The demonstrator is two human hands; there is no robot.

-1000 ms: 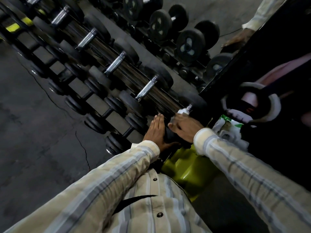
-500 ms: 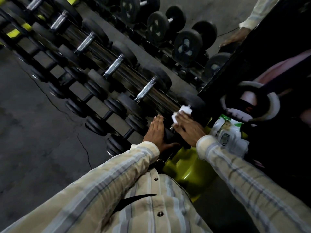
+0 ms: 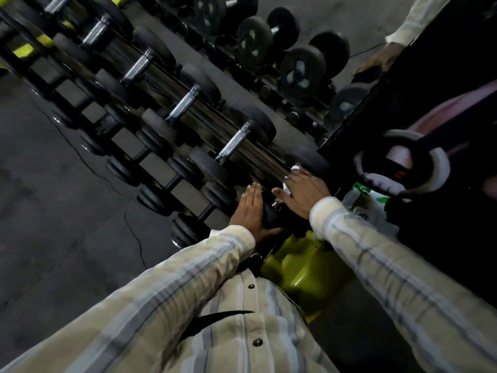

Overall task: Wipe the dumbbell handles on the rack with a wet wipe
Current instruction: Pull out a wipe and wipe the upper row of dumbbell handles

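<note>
Right hand [image 3: 302, 191]: fingers curled over a white wet wipe [image 3: 295, 168], which peeks out past the fingertips, against the nearest dumbbell's handle on the rack [image 3: 250, 154].
Left hand [image 3: 248, 211]: fingers straight, flat against that dumbbell's near head [image 3: 271, 218].

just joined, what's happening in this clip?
A person in a striped shirt is cleaning dumbbells on a rack. The right hand presses a white wet wipe onto the handle of the nearest dumbbell on the top row; the handle itself is hidden under the hand. The left hand lies flat with straight fingers against that dumbbell's near weight, bracing it. The next handle along sits bare. A green-and-white wipes pack lies just to the right.
</note>
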